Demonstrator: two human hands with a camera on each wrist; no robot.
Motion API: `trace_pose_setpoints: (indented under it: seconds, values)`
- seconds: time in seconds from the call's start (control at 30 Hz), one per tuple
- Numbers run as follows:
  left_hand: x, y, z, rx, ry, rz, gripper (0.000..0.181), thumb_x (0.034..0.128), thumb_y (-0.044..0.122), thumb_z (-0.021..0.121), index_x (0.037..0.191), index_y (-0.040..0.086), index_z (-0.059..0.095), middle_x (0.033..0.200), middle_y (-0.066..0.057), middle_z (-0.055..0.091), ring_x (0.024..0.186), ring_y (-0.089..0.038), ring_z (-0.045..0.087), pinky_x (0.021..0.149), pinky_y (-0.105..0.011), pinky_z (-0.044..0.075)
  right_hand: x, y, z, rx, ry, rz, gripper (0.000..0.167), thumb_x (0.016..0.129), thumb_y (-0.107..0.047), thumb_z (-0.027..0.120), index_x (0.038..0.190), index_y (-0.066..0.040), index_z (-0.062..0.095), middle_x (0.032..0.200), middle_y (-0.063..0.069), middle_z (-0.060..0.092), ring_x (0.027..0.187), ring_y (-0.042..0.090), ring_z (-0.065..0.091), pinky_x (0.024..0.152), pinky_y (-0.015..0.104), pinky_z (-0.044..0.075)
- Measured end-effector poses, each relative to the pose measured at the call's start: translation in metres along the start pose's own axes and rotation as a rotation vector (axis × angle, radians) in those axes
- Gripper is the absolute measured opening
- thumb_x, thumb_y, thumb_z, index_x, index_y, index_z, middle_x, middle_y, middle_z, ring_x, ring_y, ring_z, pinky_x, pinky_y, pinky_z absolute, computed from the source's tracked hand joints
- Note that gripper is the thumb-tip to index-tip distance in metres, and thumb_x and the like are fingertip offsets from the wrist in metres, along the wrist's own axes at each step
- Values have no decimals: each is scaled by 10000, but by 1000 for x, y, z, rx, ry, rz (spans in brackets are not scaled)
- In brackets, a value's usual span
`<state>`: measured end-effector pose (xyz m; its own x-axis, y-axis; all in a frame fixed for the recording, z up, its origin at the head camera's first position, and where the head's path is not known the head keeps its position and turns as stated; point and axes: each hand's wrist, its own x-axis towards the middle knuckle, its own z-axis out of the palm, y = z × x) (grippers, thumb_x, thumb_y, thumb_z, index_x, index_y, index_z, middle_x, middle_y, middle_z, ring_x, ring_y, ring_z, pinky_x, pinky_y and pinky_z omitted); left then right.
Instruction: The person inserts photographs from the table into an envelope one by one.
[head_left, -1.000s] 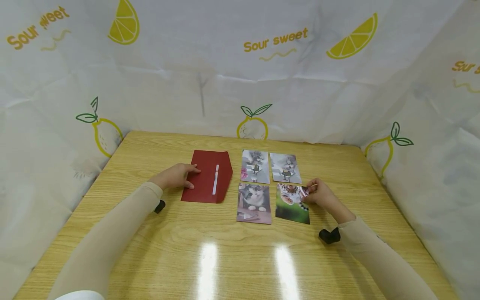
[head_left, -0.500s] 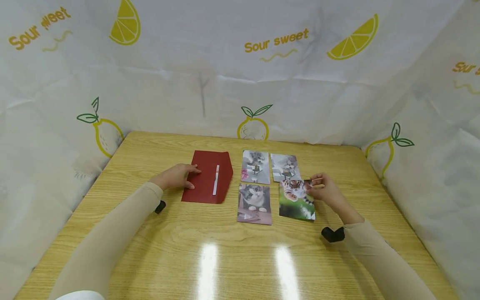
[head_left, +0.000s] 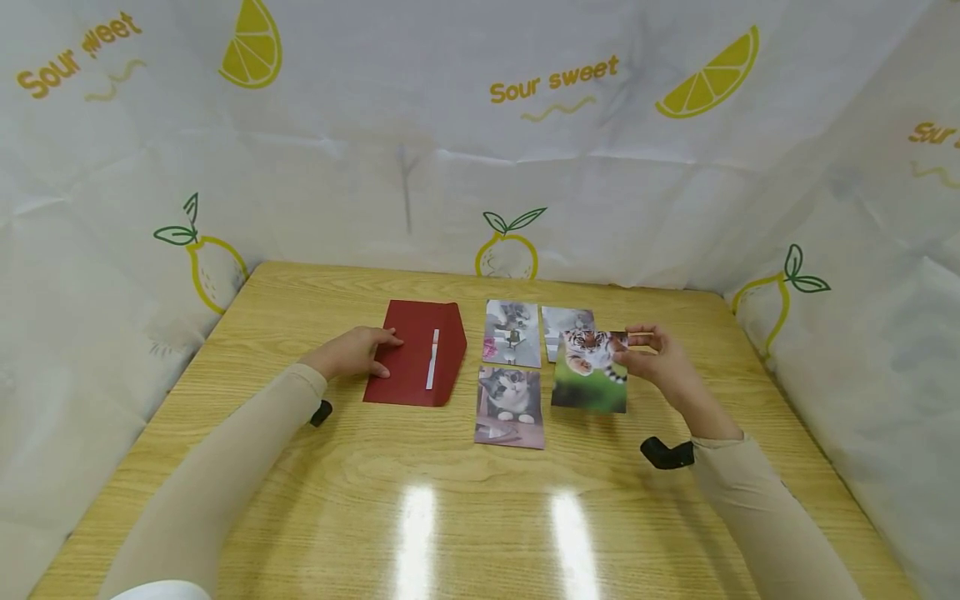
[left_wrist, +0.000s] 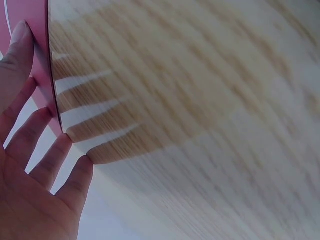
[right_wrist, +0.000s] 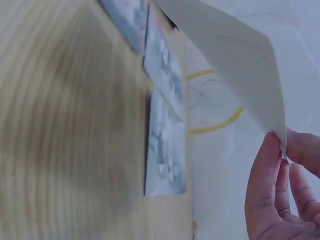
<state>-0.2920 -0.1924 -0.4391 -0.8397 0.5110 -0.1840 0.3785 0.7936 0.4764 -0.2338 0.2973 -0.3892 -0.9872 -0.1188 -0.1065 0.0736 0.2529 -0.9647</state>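
Note:
The right hand [head_left: 660,367] pinches the tiger card [head_left: 588,387] by its right edge, raised off the table. In the right wrist view that hand [right_wrist: 285,185] holds the card [right_wrist: 235,55] between thumb and fingers, its pale back showing. The left hand [head_left: 348,352] rests with spread, relaxed fingers on the left side of the red envelope [head_left: 408,350], whose flap points right. The left wrist view shows the hand [left_wrist: 40,165] at the envelope's edge [left_wrist: 42,60]. A white strip [head_left: 432,358] lies on the envelope.
A cat card [head_left: 510,408] lies front centre, with another picture card [head_left: 512,333] behind it. A third card [head_left: 567,319] at the back right is partly covered by the tiger card in the head view. Printed cloth stands behind and beside the wooden table [head_left: 360,500].
The right hand has lifted the tiger card off the table and moved it up and slightly away, so it overlaps the back right card in view. The left hand has stayed on the envelope.

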Motion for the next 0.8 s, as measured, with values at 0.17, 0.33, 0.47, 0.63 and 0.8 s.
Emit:
trace_pose_setpoints:
  seconds: [0.17, 0.33, 0.47, 0.63, 0.8]
  values:
    - [0, 0, 0, 3, 0, -1, 594, 843, 170, 754, 1381, 45, 535, 1531, -192, 356, 1402, -380, 348, 1109, -461, 385, 1, -10, 7, 117, 12, -24, 424, 901, -65, 674, 1234, -146, 424, 1102, -8, 464, 897, 16, 624, 780, 180, 555]
    - [0, 0, 0, 4, -1, 1, 596, 842, 173, 756, 1381, 48, 536, 1531, -191, 357, 1401, -382, 349, 1108, -461, 385, 5, -17, 21, 188, 25, -57, 422, 896, -11, 661, 1235, -122, 436, 1104, 0, 482, 908, 31, 636, 819, 190, 559]
    - [0, 0, 0, 5, 0, 0, 596, 843, 174, 755, 1382, 48, 534, 1531, -190, 358, 1401, -380, 349, 1107, -456, 389, 10, -21, 36, 236, 30, -81, 408, 895, 19, 648, 1220, -113, 438, 1100, 11, 480, 872, 33, 642, 828, 203, 561]
    - [-2, 2, -1, -2, -1, -1, 596, 842, 166, 755, 1381, 42, 534, 1528, -193, 361, 1401, -383, 348, 1103, -458, 392, 18, -24, 56, 227, 42, -76, 462, 904, -31, 659, 1286, -81, 405, 1106, 11, 458, 875, 30, 626, 858, 232, 555]
    - [-2, 3, -1, 11, 1, 1, 594, 843, 169, 754, 1381, 42, 534, 1524, -197, 366, 1397, -383, 355, 1102, -461, 392, 29, -25, 77, 229, 34, -55, 574, 903, -6, 648, 1380, 17, 332, 1089, 21, 452, 868, 39, 608, 909, 282, 549]
